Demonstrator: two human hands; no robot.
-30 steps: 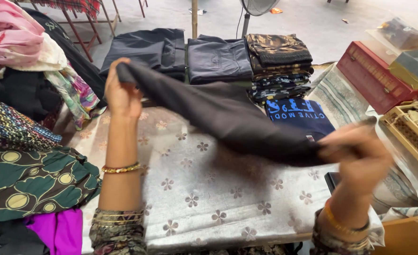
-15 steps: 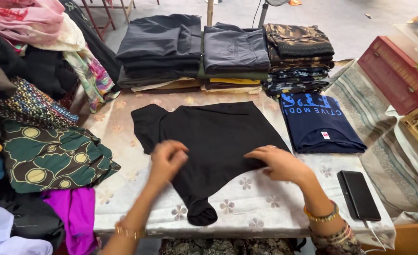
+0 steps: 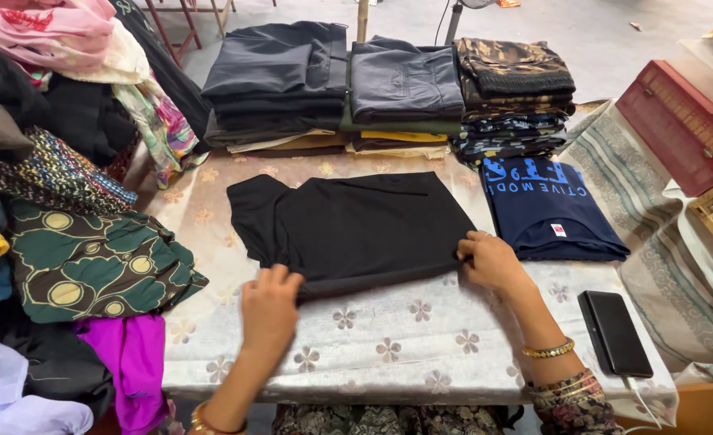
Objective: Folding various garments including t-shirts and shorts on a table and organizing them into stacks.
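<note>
So a black garment [image 3: 352, 229] is laid flat in the middle of the table [image 3: 389, 354], which is covered with a pale flowered cloth, and it's folded into a rough rectangle with one sleeve sticking out toward 10 o'clock. The left hand [image 3: 269, 304] is stretched forward from 7 o'clock, palm down, and the garment's near edge is pinched under its fingertips at about the lower left corner. The right hand [image 3: 489, 259] is brought in from 5 o'clock, wrist bent, with its fingers curled onto the garment's lower right corner, so that corner is gripped too; neither hand is let go of the fabric. Gold bangles are worn on the right wrist [image 3: 548, 350], and a bit of one is seen at the left wrist. Counting time: three stacks of folded clothes are lined up at 12 o'clock, a dark one [image 3: 272, 80], a grey-topped one [image 3: 405, 84] and a camouflage-topped one [image 3: 514, 84]. One navy shirt with light blue print [image 3: 550, 213] is laid just beside the garment at 3 o'clock. One black phone [image 3: 614, 332] is parked at 4 o'clock, near the right forearm. A loose heap of mixed clothes [image 3: 58, 209] is piled at 9 o'clock, with a green piece with yellow circles on top. One red crate [image 3: 679, 125] is seen at 2 o'clock.
</note>
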